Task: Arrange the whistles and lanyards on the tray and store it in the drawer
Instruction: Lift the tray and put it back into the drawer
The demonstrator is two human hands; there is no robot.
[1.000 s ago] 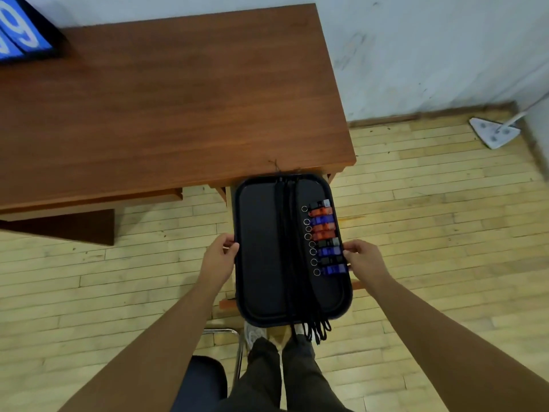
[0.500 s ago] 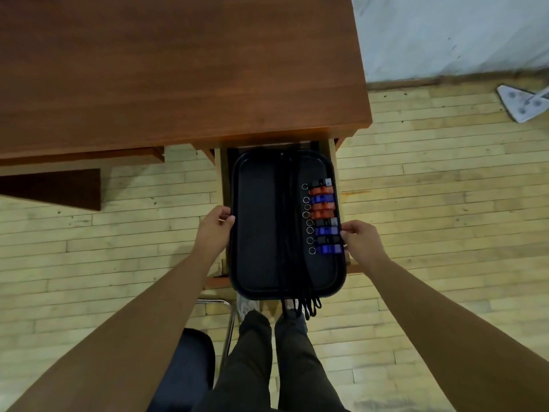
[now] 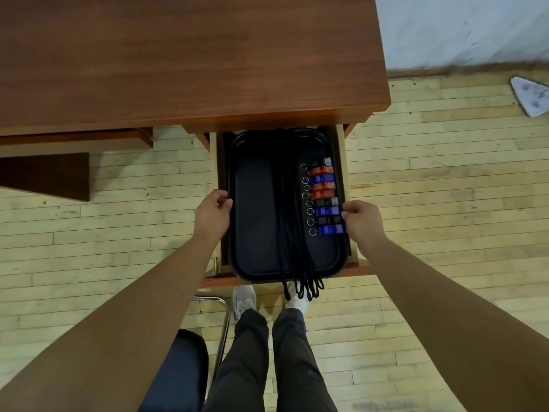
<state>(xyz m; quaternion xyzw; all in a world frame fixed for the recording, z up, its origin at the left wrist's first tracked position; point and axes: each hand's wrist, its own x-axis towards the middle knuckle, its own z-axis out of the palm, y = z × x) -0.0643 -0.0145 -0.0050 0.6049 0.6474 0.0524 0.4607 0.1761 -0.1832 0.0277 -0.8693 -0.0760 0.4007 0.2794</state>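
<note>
A black tray (image 3: 255, 221) lies inside the open wooden drawer (image 3: 340, 156) under the desk's right end. Several orange, blue and black whistles (image 3: 323, 194) with key rings sit in a column along the tray's right side. A bundle of black lanyards (image 3: 289, 203) runs down the tray's middle, its ends hanging over the front rim. My left hand (image 3: 212, 215) grips the tray's left rim. My right hand (image 3: 359, 220) grips the right rim beside the lowest whistles. The tray's far end is partly under the desktop.
The brown desk (image 3: 190, 60) fills the upper left. A chair (image 3: 190, 364) with a chrome frame stands at my lower left, my legs and shoes just below the drawer front. A white mop head (image 3: 530, 96) lies on the wooden floor at the far right.
Both hands have carried the tray forward and down into the open drawer; its far end now sits under the desktop edge. The grip on both rims is unchanged.
</note>
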